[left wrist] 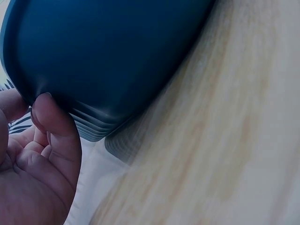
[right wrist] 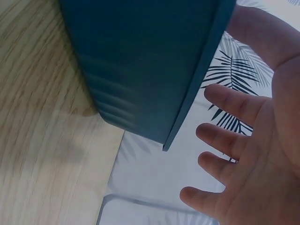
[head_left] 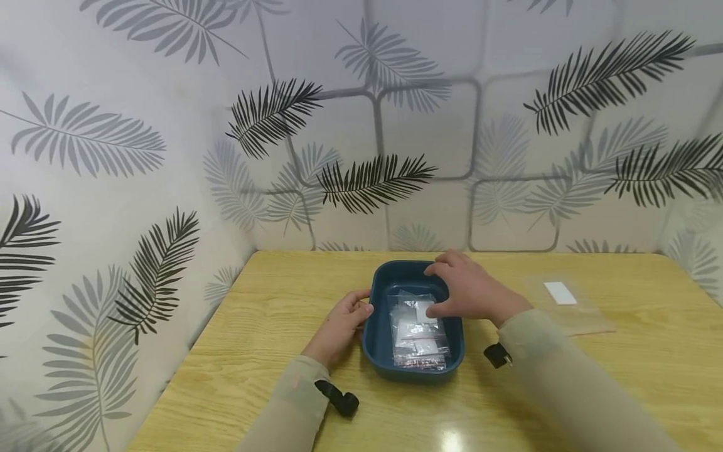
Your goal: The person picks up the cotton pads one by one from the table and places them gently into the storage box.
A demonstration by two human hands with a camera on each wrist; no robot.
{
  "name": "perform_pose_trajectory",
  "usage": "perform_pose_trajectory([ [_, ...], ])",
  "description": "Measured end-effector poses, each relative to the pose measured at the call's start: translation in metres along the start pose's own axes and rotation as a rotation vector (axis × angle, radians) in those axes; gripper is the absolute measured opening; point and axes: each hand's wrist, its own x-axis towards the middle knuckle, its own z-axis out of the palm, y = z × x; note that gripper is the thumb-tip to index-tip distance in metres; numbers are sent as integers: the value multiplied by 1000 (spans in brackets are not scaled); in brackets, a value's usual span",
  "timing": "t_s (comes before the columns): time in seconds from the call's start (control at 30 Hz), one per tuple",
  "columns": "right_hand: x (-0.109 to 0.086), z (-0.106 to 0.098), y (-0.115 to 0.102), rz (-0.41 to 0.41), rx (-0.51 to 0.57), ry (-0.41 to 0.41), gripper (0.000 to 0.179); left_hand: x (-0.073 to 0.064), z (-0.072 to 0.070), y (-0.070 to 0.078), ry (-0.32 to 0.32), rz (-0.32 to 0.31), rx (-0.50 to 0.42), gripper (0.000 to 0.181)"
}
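Note:
A dark blue plastic bin (head_left: 412, 376) stands on the table, with several clear zip bags (head_left: 420, 336) holding white pieces piled inside. My left hand (head_left: 339, 323) pinches the bin's left rim between thumb and fingers; in the left wrist view that hand (left wrist: 44, 164) grips the edge from outside. Over the bin's right side hovers my right hand (head_left: 471, 289), its thumb above the bags. The right wrist view shows this hand (right wrist: 258, 150) with its fingers spread and apart from the bin wall (right wrist: 136, 79), holding nothing visible.
To the right on the wooden table (head_left: 254, 351) lies another clear bag (head_left: 587, 320) with a white rectangular piece (head_left: 560, 293) on or in it. A leaf-patterned wall (head_left: 423, 138) rises behind the table's far edge and along the left.

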Motion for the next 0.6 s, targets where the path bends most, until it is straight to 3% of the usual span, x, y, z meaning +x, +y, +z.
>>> perform_pose_trajectory([
  [0.3,-9,-6,10,4,2,-9,69,-3,1,2,2,7,2,46],
  [0.6,-25,-12,51,74,62,-51,65,-3,2,1,6,8,6,46],
])
